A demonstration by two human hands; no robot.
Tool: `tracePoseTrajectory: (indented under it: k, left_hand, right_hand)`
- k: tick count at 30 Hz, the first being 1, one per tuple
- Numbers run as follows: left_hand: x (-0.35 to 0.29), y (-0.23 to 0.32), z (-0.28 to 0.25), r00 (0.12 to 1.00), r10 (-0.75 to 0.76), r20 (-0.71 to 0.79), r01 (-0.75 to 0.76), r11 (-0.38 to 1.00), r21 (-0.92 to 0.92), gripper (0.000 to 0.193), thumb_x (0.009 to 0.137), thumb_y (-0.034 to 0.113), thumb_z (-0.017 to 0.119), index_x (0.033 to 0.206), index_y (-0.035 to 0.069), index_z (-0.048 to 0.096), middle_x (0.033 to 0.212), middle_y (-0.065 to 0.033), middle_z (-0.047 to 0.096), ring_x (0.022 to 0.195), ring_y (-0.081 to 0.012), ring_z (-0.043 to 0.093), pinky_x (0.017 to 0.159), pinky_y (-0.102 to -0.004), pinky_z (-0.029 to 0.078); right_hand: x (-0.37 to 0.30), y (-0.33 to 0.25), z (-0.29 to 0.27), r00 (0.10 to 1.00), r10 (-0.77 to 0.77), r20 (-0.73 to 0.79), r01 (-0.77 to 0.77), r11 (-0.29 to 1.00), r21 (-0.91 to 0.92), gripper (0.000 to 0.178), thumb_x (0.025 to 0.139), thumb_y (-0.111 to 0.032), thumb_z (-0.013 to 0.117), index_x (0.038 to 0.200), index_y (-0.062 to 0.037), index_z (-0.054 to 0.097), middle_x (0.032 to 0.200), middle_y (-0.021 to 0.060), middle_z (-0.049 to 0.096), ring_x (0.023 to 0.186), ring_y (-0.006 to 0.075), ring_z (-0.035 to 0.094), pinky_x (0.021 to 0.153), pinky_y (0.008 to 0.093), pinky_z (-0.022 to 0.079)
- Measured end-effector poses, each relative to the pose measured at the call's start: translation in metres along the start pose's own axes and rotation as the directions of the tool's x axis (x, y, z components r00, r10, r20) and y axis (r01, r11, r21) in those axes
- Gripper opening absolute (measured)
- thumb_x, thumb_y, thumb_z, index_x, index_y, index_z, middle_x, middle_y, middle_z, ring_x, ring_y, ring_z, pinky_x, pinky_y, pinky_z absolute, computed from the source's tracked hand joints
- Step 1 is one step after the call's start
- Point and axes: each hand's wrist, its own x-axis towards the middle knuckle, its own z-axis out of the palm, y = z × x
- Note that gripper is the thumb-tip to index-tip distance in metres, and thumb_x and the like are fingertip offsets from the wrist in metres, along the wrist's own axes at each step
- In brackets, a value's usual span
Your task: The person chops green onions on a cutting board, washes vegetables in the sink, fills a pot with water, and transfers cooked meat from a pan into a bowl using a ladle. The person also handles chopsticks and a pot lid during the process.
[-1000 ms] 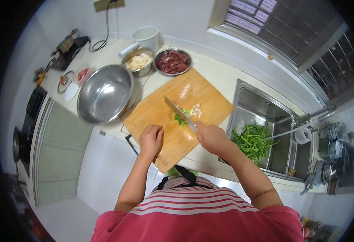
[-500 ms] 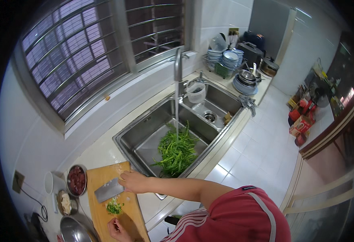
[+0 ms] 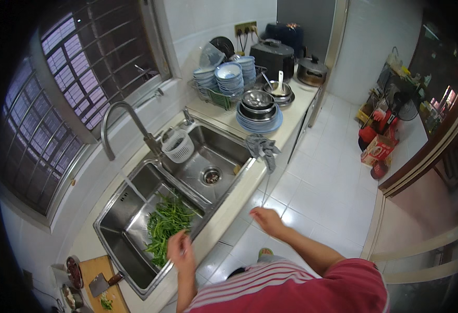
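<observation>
My left hand point(image 3: 181, 251), loosely curled and smeared by motion, hovers at the sink's front edge beside the leafy greens point(image 3: 167, 224). My right hand point(image 3: 268, 221) is held out over the floor in front of the counter, its fingers drawn together with nothing visible in them. The greens lie in the left basin point(image 3: 116, 255), where a thin water stream falls from the curved faucet point(image 3: 126, 107). A cleaver point(image 3: 99, 284) rests on the wooden cutting board point(image 3: 89, 268), out of both hands. Chopped green pieces point(image 3: 106, 302) lie near its blade.
In the right basin point(image 3: 228, 172), a white plastic basket point(image 3: 178, 146) sits by the faucet. Stacked bowls point(image 3: 229, 78), blue plates point(image 3: 260, 122) and a pot point(image 3: 311, 71) stand on the far counter. A grey cloth point(image 3: 262, 148) hangs over its edge. A meat bowl point(image 3: 74, 271) is beside the board.
My right hand has let go of the cleaver and moved right, away from the board. My left hand has left the board for the sink edge. The view has swung right.
</observation>
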Motion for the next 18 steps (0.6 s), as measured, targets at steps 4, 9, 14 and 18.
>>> tracePoseTrajectory:
  k: [4, 9, 14, 18]
  left_hand:
    - [0.049, 0.037, 0.134, 0.9, 0.072, 0.429, -0.041, 0.996, -0.081, 0.013, 0.081, 0.002, 0.055, 0.092, 0.001, 0.061, 0.075, -0.0074, 0.058, 0.061, -0.0127, 0.054, 0.055, -0.0238, 0.042]
    - [0.147, 0.032, 0.257, 0.783, -0.231, 0.578, 0.494, 0.795, -0.352, 0.015, 0.085, 0.004, 0.049, 0.093, -0.001, 0.061, 0.077, -0.0053, 0.059, 0.055, -0.0096, 0.054, 0.048, -0.0219, 0.045]
    - [0.251, 0.024, 0.337, 0.801, -0.35, 0.486, 0.553, 0.742, -0.378, 0.019, 0.085, 0.01, 0.052, 0.097, -0.004, 0.058, 0.076, -0.0079, 0.059, 0.054, -0.0131, 0.057, 0.048, -0.0244, 0.05]
    - [0.277, 0.013, 0.372, 0.778, -0.388, 0.494, 0.596, 0.703, -0.387, 0.024, 0.084, 0.016, 0.057, 0.101, -0.002, 0.056, 0.08, -0.0078, 0.059, 0.058, -0.0138, 0.057, 0.052, -0.0248, 0.049]
  right_hand:
    - [-0.008, 0.047, -0.11, 0.961, 0.262, -0.091, -0.254, 0.963, 0.091, 0.017, 0.086, -0.019, 0.055, 0.084, -0.0025, 0.057, 0.063, 0.0136, 0.056, 0.057, 0.0263, 0.054, 0.054, 0.0335, 0.043]
    - [0.036, 0.091, -0.182, 0.88, 0.381, -0.285, -0.355, 0.924, 0.139, 0.029, 0.08, -0.006, 0.054, 0.108, -0.0031, 0.048, 0.069, 0.0094, 0.056, 0.057, 0.0195, 0.053, 0.056, 0.0318, 0.043]
    - [0.11, 0.124, -0.221, 0.92, 0.392, -0.031, -0.365, 0.88, 0.304, 0.02, 0.083, -0.01, 0.053, 0.099, 0.0014, 0.055, 0.07, 0.0062, 0.058, 0.058, 0.0127, 0.053, 0.054, 0.0267, 0.044]
    - [0.2, 0.162, -0.265, 0.942, 0.335, -0.011, -0.318, 0.903, 0.29, 0.016, 0.085, -0.011, 0.051, 0.093, 0.0021, 0.057, 0.07, 0.0062, 0.059, 0.055, 0.0107, 0.052, 0.051, 0.0244, 0.044]
